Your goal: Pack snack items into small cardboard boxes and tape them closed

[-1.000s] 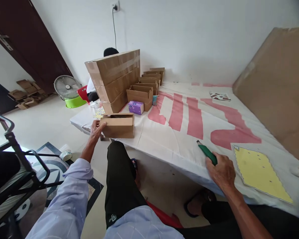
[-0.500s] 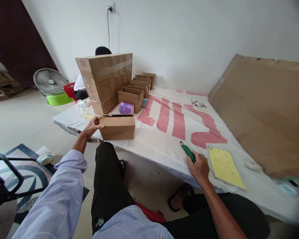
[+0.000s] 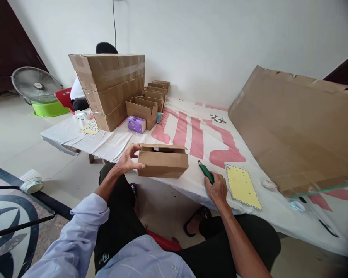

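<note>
Box [image 3: 162, 166]: at the near edge of the table [image 3: 104, 142], long side facing the body, with a gap along its top; whether its base rests on the cloth or is lifted slightly, I cannot tell.
Left hand [image 3: 131, 159]: gripping the box's left end, thumb on the front face, fingers towards the back, a hold that seems chosen to steady it and leave the top and right end uncovered.
Right hand [image 3: 216, 185]: wrapped around a green cutter [image 3: 206, 173], tip pointing away from the body and apart from the box, probably for safety.
Yellow sheet [image 3: 243, 186]: flat just beside the right hand, on its outer side, so it does not lie between hand and box.
Open boxes [image 3: 142, 110]: mouths up, one behind another towards the wall [image 3: 197, 46], presumably to save width.
Purple pack [image 3: 136, 124]: in front of the nearest of these.
Taped stack [image 3: 113, 92]: three layers left of the row, likely piled to spare surface.
</note>
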A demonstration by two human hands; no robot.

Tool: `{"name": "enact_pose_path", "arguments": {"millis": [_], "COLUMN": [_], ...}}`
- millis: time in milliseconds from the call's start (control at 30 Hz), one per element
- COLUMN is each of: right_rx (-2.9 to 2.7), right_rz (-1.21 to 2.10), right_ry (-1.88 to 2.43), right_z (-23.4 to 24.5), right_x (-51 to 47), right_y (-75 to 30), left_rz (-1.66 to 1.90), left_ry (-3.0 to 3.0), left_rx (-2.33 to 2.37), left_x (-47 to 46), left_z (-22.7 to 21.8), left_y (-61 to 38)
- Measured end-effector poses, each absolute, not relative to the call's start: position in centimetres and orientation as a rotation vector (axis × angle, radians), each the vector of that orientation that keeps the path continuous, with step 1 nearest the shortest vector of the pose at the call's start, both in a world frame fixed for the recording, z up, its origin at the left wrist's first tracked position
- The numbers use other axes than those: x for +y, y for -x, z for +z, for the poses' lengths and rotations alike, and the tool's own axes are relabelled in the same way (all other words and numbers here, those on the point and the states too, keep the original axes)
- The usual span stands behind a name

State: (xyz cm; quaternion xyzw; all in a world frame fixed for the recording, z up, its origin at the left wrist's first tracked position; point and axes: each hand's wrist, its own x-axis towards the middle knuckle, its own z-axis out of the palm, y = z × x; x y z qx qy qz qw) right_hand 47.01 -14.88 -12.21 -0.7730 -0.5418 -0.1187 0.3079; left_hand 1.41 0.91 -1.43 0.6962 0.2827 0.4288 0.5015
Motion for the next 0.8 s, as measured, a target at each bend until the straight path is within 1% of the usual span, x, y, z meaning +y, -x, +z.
{"name": "enact_pose_path", "arguments": {"millis": [167,367,800], "right_rx": [-1.429,-1.425,-1.429], "right_rz": [-0.288,-0.287,-0.287], "right_ry": [2.031,2.050,2.032], "right_z": [-11.8,-12.1,-12.2], "right_x": [-15.1,-15.0,-14.9], "right_y": [-46.6,-46.9,-47.2], "left_rz": [0.998,0.924,0.978], "left_ry": [-1.746,-1.839,-1.941], "left_rx": [0.645,0.609,0.698], "left_x": [-1.9,-2.5,-3.1], "left_z": [-1.7,-0.9,0.4], "left_y": [-2.9,-2.9,-3.3]}}
